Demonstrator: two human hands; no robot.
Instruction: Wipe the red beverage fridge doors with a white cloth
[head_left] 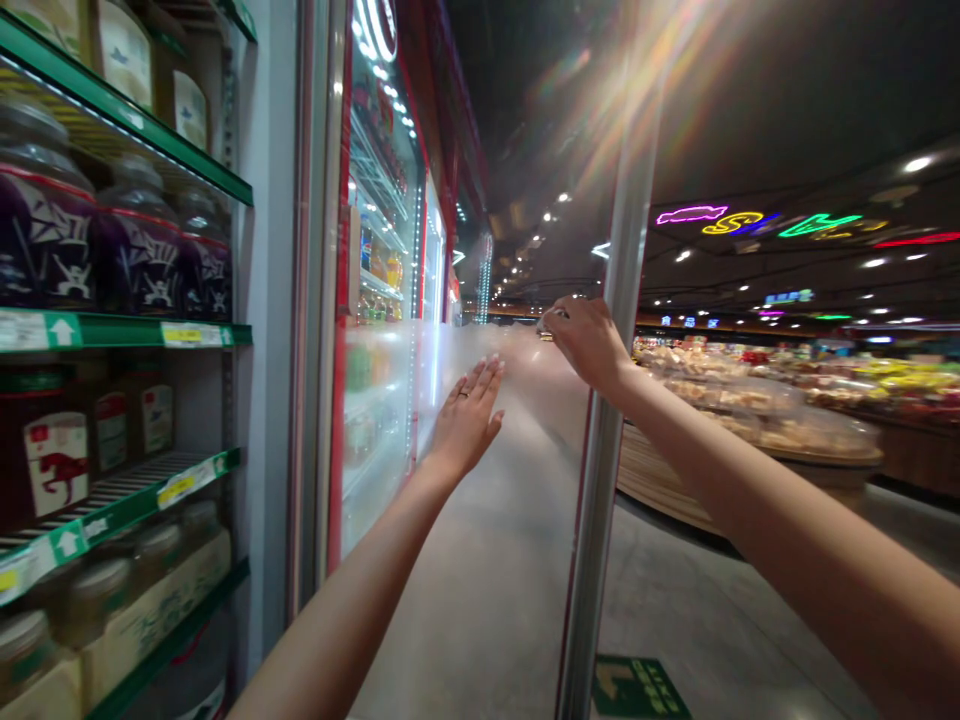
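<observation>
A glass cooler door (495, 560) with a metal frame (592, 540) stands swung out in front of me. A cloudy, see-through layer covers its lower part; I cannot tell whether it is film or fog. My left hand (469, 415) lies flat against the cloudy glass, fingers stretched out and a ring on one. Higher up, beside the metal frame, is my right hand (589, 340), its fingers curled together at the upper edge of the cloudy area. Something small and shiny shows at those fingertips, too blurred to name.
Left of me, open cooler shelves hold purple-labelled bottles (142, 240) and jars (101, 590) behind green price rails (127, 330). Beyond the glass stands a red-framed drinks fridge (382, 250). A round wooden display (675, 480) with packaged goods is at right. A green floor sign (637, 688) lies below.
</observation>
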